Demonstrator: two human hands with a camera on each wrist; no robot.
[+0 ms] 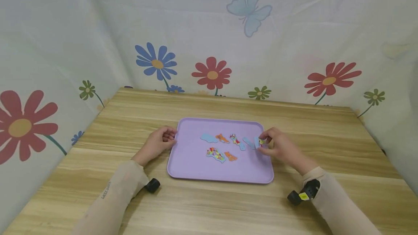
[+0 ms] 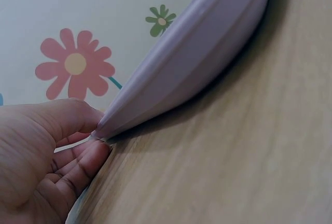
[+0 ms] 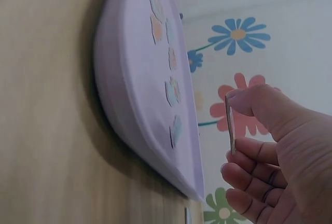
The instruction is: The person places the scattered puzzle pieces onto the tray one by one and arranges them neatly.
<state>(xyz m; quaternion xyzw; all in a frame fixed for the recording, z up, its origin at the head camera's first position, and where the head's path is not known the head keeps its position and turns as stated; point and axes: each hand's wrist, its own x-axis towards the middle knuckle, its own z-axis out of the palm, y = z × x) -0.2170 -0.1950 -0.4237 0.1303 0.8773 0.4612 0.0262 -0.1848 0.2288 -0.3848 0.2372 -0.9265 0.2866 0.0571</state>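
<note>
A purple tray (image 1: pixel 196 171) lies on the table. At its left edge my left hand (image 1: pixel 157 143) holds the rim, thumb on the lip and fingers curled below it in the left wrist view. Over the tray's right side my right hand (image 1: pixel 281 146) pinches a flat puzzle piece (image 1: pixel 256 142), light blue with a colourful print, between thumb and fingertips. The right wrist view shows this thin piece (image 3: pixel 230 125) edge-on. Several loose pieces lie on the tray: a blue one (image 1: pixel 209 138), an orange one (image 1: pixel 230 156), a multicoloured one (image 1: pixel 215 154) and others between them.
The wood-grain table (image 1: pixel 209 209) extends around the tray. Behind it hangs a white cloth (image 1: pixel 183 28) printed with flowers and a butterfly. Black wrist cameras, the left one (image 1: pixel 152 185) and the right one (image 1: pixel 295 197), stick out from the sleeves.
</note>
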